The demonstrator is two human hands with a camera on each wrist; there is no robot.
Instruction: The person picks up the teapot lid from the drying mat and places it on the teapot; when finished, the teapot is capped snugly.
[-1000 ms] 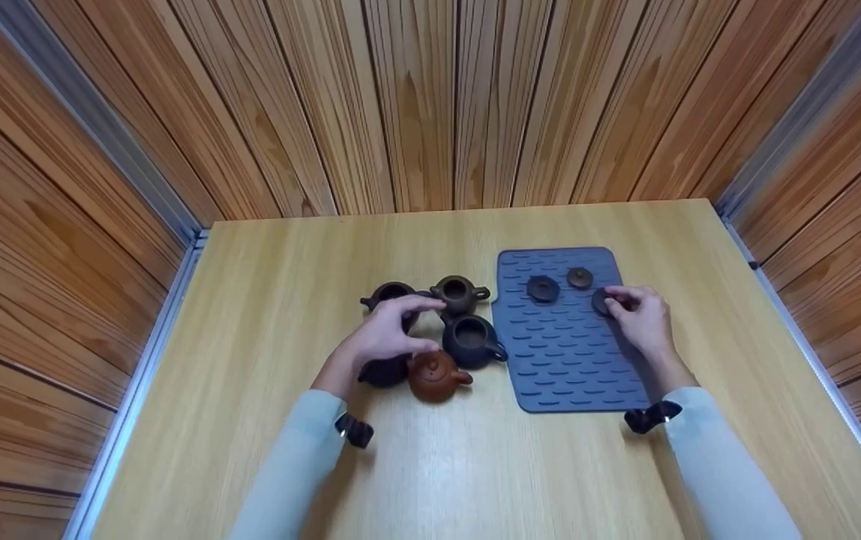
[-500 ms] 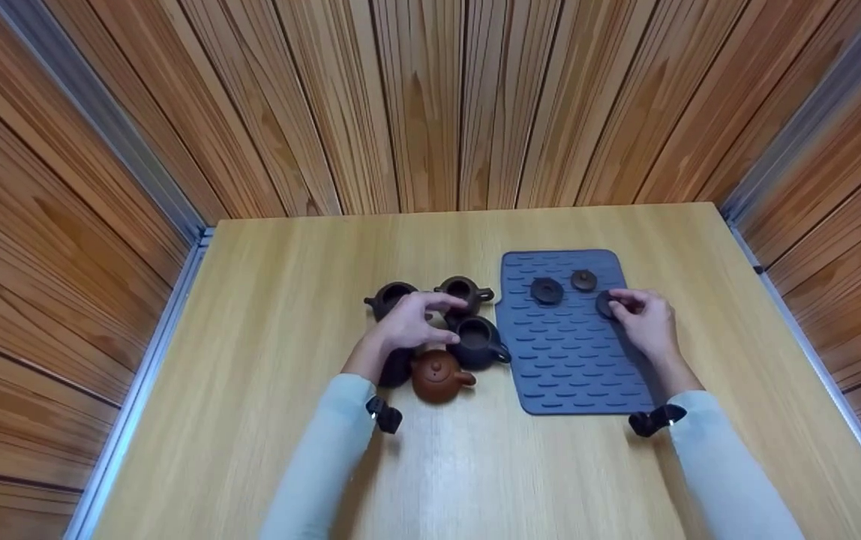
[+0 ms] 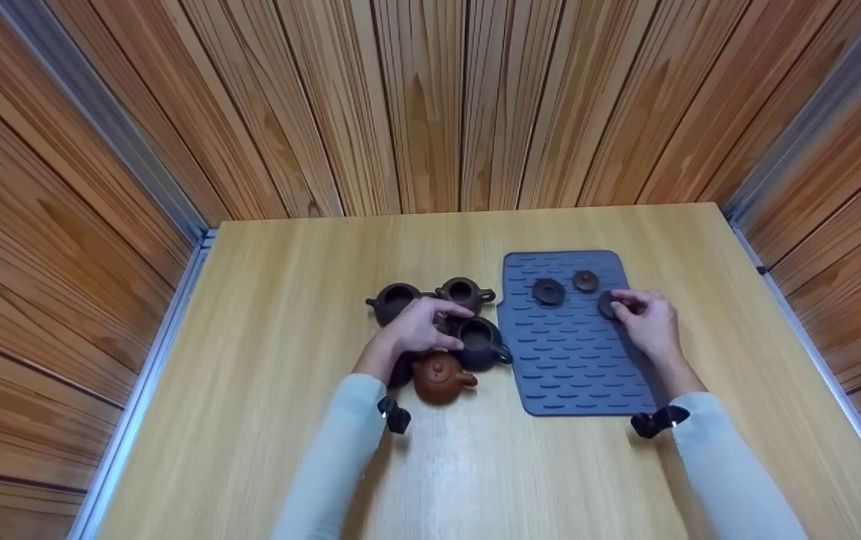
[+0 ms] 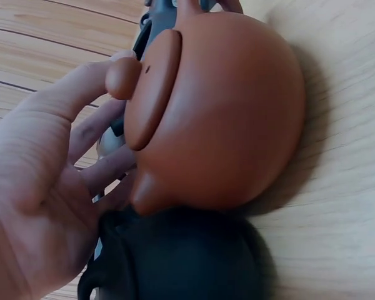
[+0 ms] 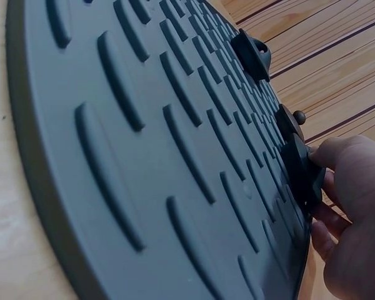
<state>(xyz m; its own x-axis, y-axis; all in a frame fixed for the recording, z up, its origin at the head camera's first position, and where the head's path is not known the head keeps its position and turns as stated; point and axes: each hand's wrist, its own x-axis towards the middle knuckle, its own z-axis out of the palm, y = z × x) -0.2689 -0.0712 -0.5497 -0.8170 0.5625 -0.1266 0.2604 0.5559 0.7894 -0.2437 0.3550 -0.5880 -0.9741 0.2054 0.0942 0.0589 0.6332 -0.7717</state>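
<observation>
My right hand [image 3: 648, 322] pinches a dark round teapot lid [image 5: 304, 172] at the right edge of the grey ridged mat [image 3: 573, 360]. My left hand [image 3: 417, 326] is over the teapots, thumb and fingers spread at the near-left rim of a lidless black teapot [image 3: 480, 345]. Just below that hand sits a red-brown teapot [image 4: 237, 112] with its lid on. In the left wrist view, the thumb overlaps its knob, and a dark teapot [image 4: 181, 256] stands beside its spout. Two other lidless dark teapots, left [image 3: 394, 297] and right [image 3: 462, 289], stand behind the hand.
Two more lids lie toward the mat's far end: a wider dark one [image 3: 548, 292] and a small brown one [image 3: 585, 281]. The wooden table [image 3: 288, 315] is bounded by wood-panelled walls [image 3: 430, 105].
My left hand has moved rightward across the teapots, from above the red-brown one to the black one's rim. The right hand has kept its pinch on the lid, nearly still.
</observation>
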